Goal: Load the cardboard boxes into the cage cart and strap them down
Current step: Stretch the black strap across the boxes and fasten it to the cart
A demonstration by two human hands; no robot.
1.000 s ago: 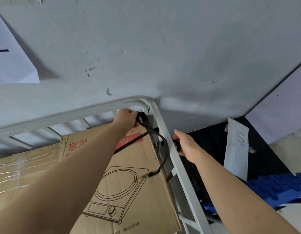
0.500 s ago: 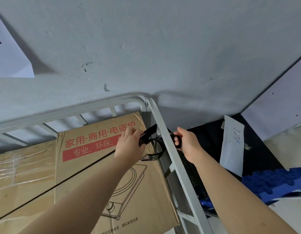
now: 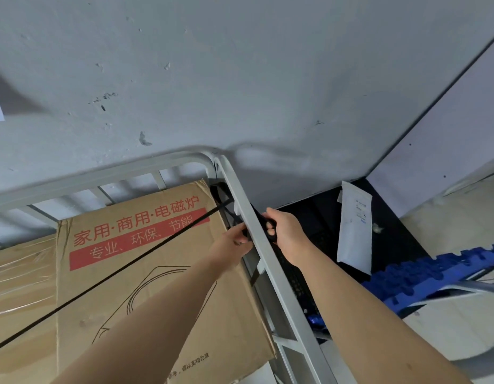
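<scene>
We judge the loading done and the strapping well on: two boxes already sit inside the cart (image 3: 101, 176), and the strap (image 3: 146, 253) runs taut on a slant across them, from far below and left of our left hand (image 3: 234, 241) up to the side rail between our two hands. What seems left is the fastening at that rail, pulling the slack out and locking the end off. Our left hand, just inside the rail, pinches the strap between thumb and fingers. Our right hand (image 3: 286, 231), just outside the rail, is curled round a black piece of the strap; we cannot tell whether that is a buckle or only webbing. The printed box (image 3: 157, 300) lies right under our left forearm, its edge close against the rail. The film-wrapped box (image 3: 21, 275) lies well left of both hands, touching the printed one. We cannot see what lies under these two
</scene>
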